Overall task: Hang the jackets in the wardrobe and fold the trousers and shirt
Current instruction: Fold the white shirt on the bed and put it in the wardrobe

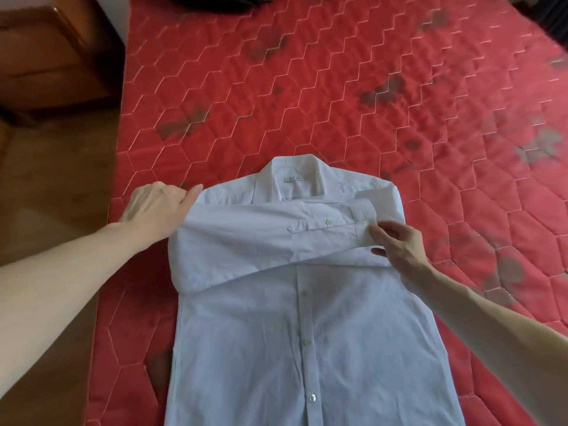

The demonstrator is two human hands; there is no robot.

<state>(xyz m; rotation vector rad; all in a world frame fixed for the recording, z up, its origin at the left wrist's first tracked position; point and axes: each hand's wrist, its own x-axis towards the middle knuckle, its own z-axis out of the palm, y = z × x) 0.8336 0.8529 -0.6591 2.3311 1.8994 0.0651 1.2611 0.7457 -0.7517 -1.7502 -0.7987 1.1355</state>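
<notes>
A pale blue button-up shirt (307,333) lies flat on the red quilted bed (307,87), front up, collar away from me. One sleeve is folded across the chest from left to right. My left hand (156,207) grips the shirt's left shoulder fold, fingers curled at its edge. My right hand (396,241) pinches the cuff of the folded sleeve near the shirt's right side. The shirt's bottom hem runs out of view below.
Dark clothing (221,1) lies at the bed's far edge, and more dark fabric (550,16) sits at the far right corner. A wooden cabinet (46,56) stands left of the bed, with brown floor (46,179) in front of it.
</notes>
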